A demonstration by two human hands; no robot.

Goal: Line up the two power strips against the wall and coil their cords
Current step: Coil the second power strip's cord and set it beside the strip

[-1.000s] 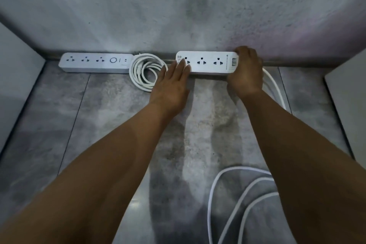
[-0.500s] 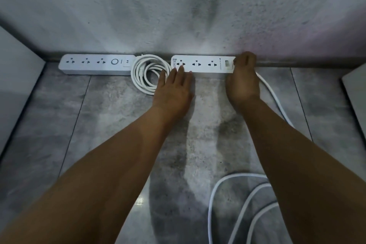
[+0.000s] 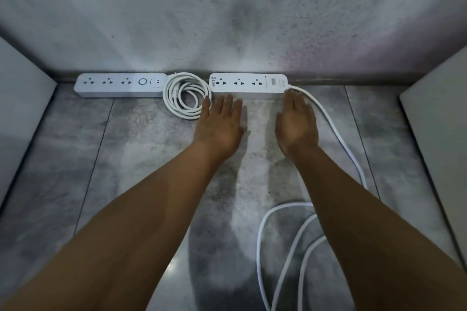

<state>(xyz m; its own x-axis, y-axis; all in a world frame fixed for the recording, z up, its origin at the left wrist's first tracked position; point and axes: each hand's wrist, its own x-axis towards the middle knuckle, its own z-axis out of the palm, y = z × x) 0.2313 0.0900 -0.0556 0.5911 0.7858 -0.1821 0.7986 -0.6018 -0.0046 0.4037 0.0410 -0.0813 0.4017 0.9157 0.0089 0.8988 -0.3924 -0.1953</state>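
Note:
Two white power strips lie end to end along the base of the wall: the left strip (image 3: 121,85) and the right strip (image 3: 249,82). Between them sits the left strip's cord in a neat coil (image 3: 186,94). The right strip's cord (image 3: 336,134) leaves its right end and runs loose down the floor into wide loops at the bottom right. My left hand (image 3: 219,122) lies flat with straight fingers just in front of the right strip's left end. My right hand (image 3: 296,121) is flat too, fingertips near the strip's right end beside the cord.
The floor is grey tile (image 3: 141,159) and the wall (image 3: 227,20) is mottled grey. Pale panels stand at the left edge (image 3: 17,113) and the right edge (image 3: 439,139), closing in the space.
The right strip has been pushed back against the wall. Both hands have come off it and drawn back toward me, fingers straightened; the right hand no longer covers the strip's right end.

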